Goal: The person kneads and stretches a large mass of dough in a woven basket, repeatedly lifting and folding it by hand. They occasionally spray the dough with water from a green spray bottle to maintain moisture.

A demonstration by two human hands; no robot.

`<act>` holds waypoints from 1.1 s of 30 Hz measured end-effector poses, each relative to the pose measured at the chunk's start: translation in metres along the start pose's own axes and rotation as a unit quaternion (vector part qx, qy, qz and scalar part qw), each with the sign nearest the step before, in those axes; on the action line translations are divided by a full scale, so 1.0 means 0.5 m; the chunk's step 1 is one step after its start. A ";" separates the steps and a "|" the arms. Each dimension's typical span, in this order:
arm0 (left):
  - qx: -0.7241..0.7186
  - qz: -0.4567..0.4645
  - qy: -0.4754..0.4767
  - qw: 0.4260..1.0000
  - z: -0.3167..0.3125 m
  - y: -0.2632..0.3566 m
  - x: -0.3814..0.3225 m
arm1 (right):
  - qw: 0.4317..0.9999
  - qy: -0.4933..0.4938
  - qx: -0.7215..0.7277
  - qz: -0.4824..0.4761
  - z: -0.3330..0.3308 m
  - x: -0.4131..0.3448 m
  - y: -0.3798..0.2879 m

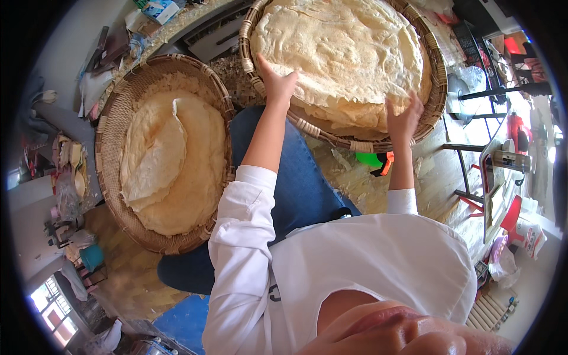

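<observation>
A round woven basket (439,95) at the top holds a stack of large, thin, pale flatbread sheets (341,49). My left hand (278,84) is at the stack's lower left edge, thumb and fingers spread, gripping the rim of the upper sheets. At the lower right edge of the stack, my right hand (404,117) is slightly blurred, its fingers at the sheets' edge; whether they close on it I cannot tell. A second woven basket (111,186) to the left holds more flatbread sheets (199,177), the top one folded over.
My legs in blue jeans (288,164) lie below and between the baskets. A cluttered counter (186,20) runs along the upper left. On the right stand a metal-framed table (492,195) and a rack. A green and orange object (368,159) lies on the floor beneath the basket.
</observation>
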State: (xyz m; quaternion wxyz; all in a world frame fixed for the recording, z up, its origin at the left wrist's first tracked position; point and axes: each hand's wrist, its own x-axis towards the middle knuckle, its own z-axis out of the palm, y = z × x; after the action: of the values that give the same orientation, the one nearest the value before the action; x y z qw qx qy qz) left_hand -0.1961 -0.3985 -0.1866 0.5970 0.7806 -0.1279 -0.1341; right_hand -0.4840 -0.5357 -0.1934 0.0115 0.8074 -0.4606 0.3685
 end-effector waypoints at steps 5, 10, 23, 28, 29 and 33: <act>-0.266 -0.168 -0.263 0.912 -0.019 0.018 -0.005 | 0.971 -0.180 0.103 -0.123 -0.009 -0.032 -0.254; -0.283 -0.195 -0.255 0.904 -0.040 0.007 0.002 | 0.971 -0.225 0.060 -0.050 0.033 0.007 -0.290; 0.491 0.132 -0.249 0.824 -0.003 0.003 -0.064 | 0.847 -0.505 0.078 -0.144 -0.035 0.001 -0.177; 0.175 0.248 -0.158 0.940 -0.078 0.045 -0.035 | 0.835 -0.503 -0.068 -0.213 0.010 -0.024 -0.196; 0.072 0.315 -0.095 0.941 -0.116 0.048 -0.034 | 0.794 -0.573 -0.094 -0.182 0.012 -0.026 -0.204; 0.137 0.373 0.032 0.917 -0.394 -0.039 0.000 | 0.764 -0.523 -0.126 -0.355 -0.005 -0.005 -0.214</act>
State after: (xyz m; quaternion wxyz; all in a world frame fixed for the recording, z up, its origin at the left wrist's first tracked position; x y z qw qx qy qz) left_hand -0.1240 -0.2168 -0.1561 0.4945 0.7541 -0.4080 0.1423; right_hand -0.4060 -0.4716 -0.1585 0.0007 0.9720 -0.1179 -0.2032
